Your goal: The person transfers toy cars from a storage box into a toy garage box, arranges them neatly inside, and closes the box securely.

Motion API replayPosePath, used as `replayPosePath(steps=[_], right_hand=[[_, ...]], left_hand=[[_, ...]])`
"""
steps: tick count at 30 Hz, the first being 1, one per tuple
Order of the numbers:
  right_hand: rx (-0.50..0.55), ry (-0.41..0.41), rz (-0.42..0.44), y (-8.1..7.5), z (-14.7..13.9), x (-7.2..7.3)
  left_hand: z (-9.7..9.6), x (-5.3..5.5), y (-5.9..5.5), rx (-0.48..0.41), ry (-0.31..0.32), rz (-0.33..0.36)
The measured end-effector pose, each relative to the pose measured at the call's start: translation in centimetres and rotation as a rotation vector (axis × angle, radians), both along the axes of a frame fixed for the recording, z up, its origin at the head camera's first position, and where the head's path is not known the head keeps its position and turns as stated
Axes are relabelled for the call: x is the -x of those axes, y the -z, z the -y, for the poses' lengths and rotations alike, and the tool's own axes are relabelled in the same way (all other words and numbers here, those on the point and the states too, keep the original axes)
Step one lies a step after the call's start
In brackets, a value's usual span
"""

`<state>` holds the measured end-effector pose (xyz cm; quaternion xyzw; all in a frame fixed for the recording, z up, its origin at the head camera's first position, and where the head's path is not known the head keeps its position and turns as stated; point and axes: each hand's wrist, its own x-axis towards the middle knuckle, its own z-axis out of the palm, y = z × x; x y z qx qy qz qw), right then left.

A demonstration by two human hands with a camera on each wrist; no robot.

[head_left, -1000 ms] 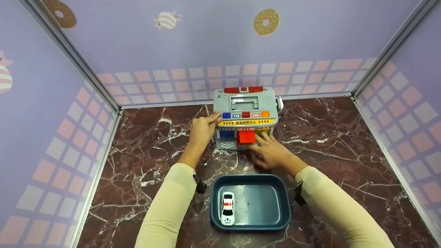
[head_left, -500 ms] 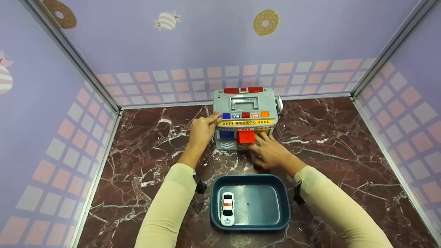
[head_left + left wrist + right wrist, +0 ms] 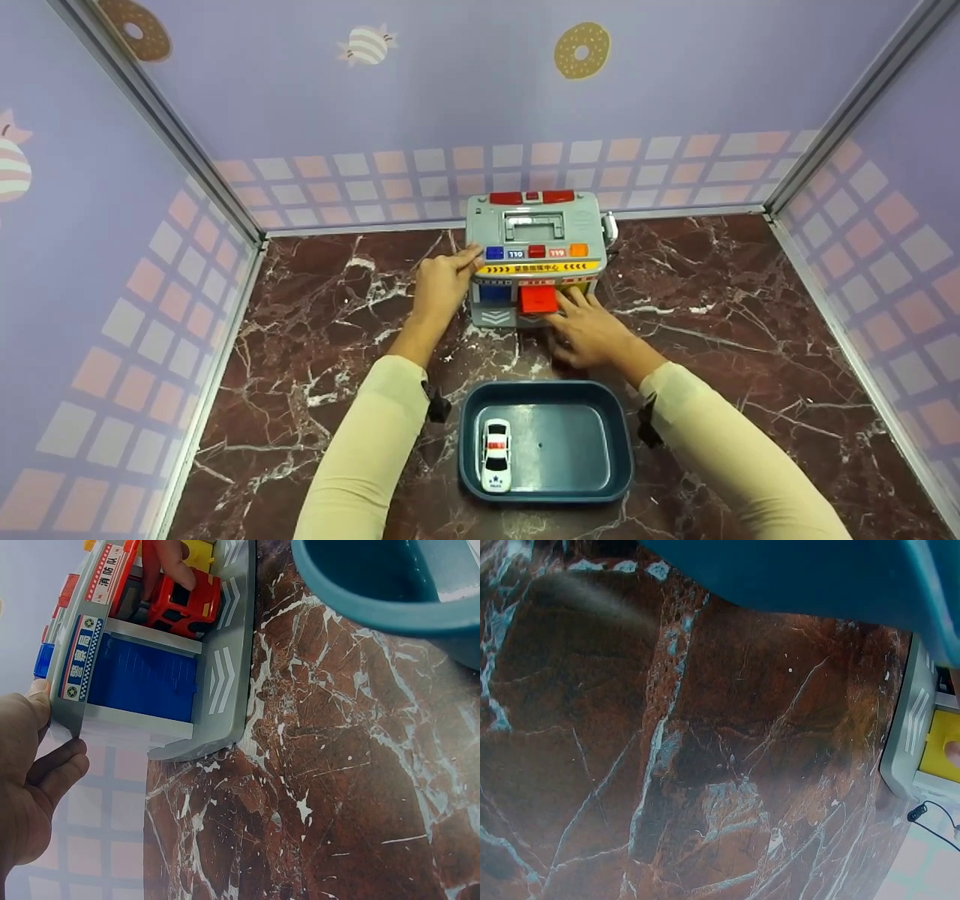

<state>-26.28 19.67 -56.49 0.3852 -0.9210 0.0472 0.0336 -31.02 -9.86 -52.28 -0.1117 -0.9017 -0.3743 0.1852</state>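
Note:
A grey toy emergency-station garage (image 3: 534,259) stands near the back wall. In the head view my left hand (image 3: 442,285) grips its left front roof corner; the left wrist view shows the thumb on the roof edge beside the blue light, fingers below. A red flap (image 3: 538,299) is raised over the middle bay. Beneath it a red toy car (image 3: 187,604) pokes out, seen in the left wrist view. My right hand (image 3: 589,330) reaches to this bay, extended fingers touching the car. Another fingertip rests on the yellow door (image 3: 939,746). The blue door (image 3: 142,679) is down.
Between the forearms stands a dark teal tray (image 3: 546,495) holding a white toy police car (image 3: 496,456) on its left side. Patterned walls enclose the marbled surface (image 3: 337,345). A black cord (image 3: 934,810) lies by the garage's right side.
Almost nothing moves. The hands keep their places at the garage, and the white police car stays in the tray. The view shifts very slightly.

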Motion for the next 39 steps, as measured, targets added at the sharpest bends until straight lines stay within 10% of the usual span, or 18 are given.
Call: replayPosePath(steps=[20,39], right_hand=[[-0.085,0.049,0.024,0.8,0.8,-0.6],[-0.069,0.039,-0.012,0.0,0.5,0.6]], left_hand=[[0.2,-1.4,0.1,0.049,-0.036,0.072],[-0.3,-0.4,-0.8,0.05,-0.023,0.018]])
